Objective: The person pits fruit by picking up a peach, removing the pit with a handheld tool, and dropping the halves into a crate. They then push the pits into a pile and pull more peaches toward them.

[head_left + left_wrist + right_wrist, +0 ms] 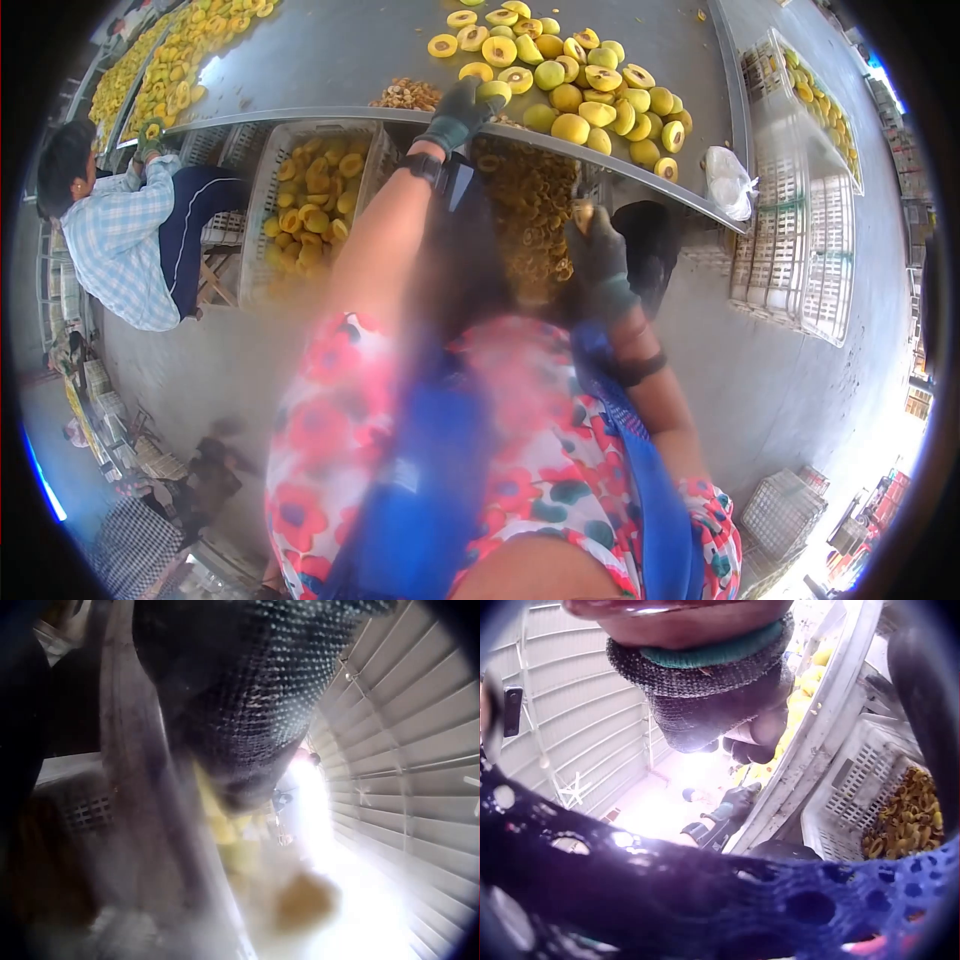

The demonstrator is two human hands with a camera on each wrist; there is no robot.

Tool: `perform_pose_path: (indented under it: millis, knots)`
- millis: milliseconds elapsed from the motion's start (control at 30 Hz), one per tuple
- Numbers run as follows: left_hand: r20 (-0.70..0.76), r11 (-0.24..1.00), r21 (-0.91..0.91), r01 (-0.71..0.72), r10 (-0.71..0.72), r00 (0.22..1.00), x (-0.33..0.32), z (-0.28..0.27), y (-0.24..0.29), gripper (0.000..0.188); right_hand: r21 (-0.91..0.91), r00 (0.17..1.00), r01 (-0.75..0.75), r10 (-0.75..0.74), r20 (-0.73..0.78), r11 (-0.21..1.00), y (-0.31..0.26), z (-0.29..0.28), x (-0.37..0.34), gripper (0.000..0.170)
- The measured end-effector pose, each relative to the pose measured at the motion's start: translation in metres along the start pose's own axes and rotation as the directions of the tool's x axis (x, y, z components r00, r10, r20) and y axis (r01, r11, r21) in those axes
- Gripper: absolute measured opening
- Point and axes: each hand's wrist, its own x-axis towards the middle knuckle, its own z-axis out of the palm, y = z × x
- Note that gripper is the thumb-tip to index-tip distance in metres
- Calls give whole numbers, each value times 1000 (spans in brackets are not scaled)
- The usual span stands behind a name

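At the near edge of the metal table [330,60], my gloved left hand [455,112] holds a yellow peach half [493,91] at its fingertips. Yellow fruit [217,817] shows below the dark textured glove [247,697] in the left wrist view. Lower and to the right, over the space in front of the table, my gloved right hand [602,262] grips a short tan piece [583,214] that looks like a handle; its other end is hidden. Halved and whole peaches [600,95] lie heaped just beyond the hands, several halves showing brown centres.
Below the table edge, a white crate [847,780] holds brownish curved scraps [904,825]. Another crate [262,215] of peaches stands left. Small scraps [408,95] lie on the table. A plastic bag [729,182] hangs at the right corner beside stacked crates [795,230]. A person [125,230] sits at left.
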Motion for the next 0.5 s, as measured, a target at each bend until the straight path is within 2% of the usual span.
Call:
perform_pose_path:
  millis: [33, 100, 133, 167, 200, 233, 300, 333, 367, 433, 467, 500]
  knots:
    - [-26, 981, -191, -11, 7, 1000, -12, -10, 15, 49, 10, 999, 28, -29, 20, 1000, 4, 2, 3, 24]
    - [122, 898, -436, 67, -15, 992, -41, -28, 47, 45, 32, 996, 70, -72, 58, 997, 14, 5, 3, 25]
    - [198, 830, -545, 121, -13, 980, -55, -34, 60, 43, 149, 999, 7, -14, 46, 989, 14, 5, 9, 24]
    - [240, 788, -606, 107, 53, 969, -70, -34, 67, 41, 264, 998, -62, 51, 46, 962, 11, 4, 15, 24]
    - [278, 740, -665, 100, 121, 953, -85, -34, 73, 40, 375, 992, -130, 119, 52, 918, 2, -1, 15, 23]
    - [307, 686, -721, 95, 194, 932, -97, -33, 79, 39, 634, 952, -305, 246, 182, 711, -31, -21, 17, 20]
    - [162, 799, -561, -215, 361, 919, -127, -28, 94, 40, 659, 980, -192, 174, 94, 727, -35, -19, 22, 19]
    - [151, 789, -566, -238, 383, 911, -131, -23, 97, 41, 666, 990, -132, 134, 49, 734, -35, -18, 25, 19]
    - [140, 778, -571, -261, 405, 903, -136, -19, 101, 41, 556, 994, -103, 110, 20, 825, -33, -15, 24, 22]
    - [233, 653, -757, -34, 318, 919, -137, -9, 105, 42, 398, 994, 86, -53, -92, 914, -44, -17, 19, 24]
    - [184, 633, -773, -24, 260, 948, -141, -1, 107, 41, 308, 981, 178, -143, -133, 935, -48, -18, 15, 24]
    - [136, 614, -789, -15, 198, 971, -148, 9, 110, 41, 302, 984, 180, -167, -70, 936, -47, -16, 10, 27]
